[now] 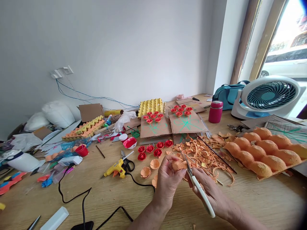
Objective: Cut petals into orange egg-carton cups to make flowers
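Between its fingertips my left hand (168,179) holds an orange egg carton cup (179,164). My right hand (208,188) grips white-handled scissors (200,191), whose blades lie against the cup's right side. Below and beyond both hands spreads a heap of orange carton scraps (203,153). Left of my left hand sit cut orange cups (145,172), some nested together. Several red painted carton roses (157,152) lie just behind them. Part of one cut cup is hidden by my left hand.
A yellow glue gun (117,169) lies left beside black scissors (129,164), its cord trailing across the table. An orange egg tray (266,151) stands right, near a fan (271,95) and a pink flask (215,111). Cardboard panels (155,129) with red roses lie at the back.
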Demonstrator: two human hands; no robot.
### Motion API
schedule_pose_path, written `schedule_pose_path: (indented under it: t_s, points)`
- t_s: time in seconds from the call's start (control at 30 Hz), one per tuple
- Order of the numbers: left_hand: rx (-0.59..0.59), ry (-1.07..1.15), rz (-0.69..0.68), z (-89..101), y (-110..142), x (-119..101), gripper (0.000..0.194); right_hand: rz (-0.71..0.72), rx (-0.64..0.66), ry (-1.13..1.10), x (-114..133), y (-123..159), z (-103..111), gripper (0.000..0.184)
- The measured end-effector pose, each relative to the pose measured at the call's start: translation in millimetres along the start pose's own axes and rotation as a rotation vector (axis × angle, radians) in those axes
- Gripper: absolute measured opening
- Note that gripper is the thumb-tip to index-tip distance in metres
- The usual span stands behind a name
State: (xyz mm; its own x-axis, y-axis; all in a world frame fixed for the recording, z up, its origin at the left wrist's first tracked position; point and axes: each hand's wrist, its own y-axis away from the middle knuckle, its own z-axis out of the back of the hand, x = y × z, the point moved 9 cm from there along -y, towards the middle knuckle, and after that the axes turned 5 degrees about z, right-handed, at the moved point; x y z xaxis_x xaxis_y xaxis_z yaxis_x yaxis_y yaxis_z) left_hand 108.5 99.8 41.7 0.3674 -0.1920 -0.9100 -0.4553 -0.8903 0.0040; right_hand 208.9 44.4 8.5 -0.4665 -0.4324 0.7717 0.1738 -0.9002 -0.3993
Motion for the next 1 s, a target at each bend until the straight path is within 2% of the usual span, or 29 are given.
schedule_pose_path:
  t_s: [0.2,0.43,0.6,1.0]
  points:
    - [0.03,-0.01,0.025,-3.2,0.6,-0.6,0.035,0.012,0.003,-0.015,0.6,0.1,-0.5,0.037]
    - [0.059,-0.052,0.023,2.0,-4.5,-1.0,0.035,0.02,0.035,-0.019,-0.1,-1.7,-2.5,0.039]
    - [0.073,-0.108,0.021,2.2,-5.8,-4.8,0.034,0.02,0.043,0.012,-2.5,-0.6,-2.5,0.034]
    - [0.073,-0.049,0.057,-1.2,-3.7,-8.1,0.032,0.015,0.056,-0.021,2.0,-1.7,-1.7,0.031]
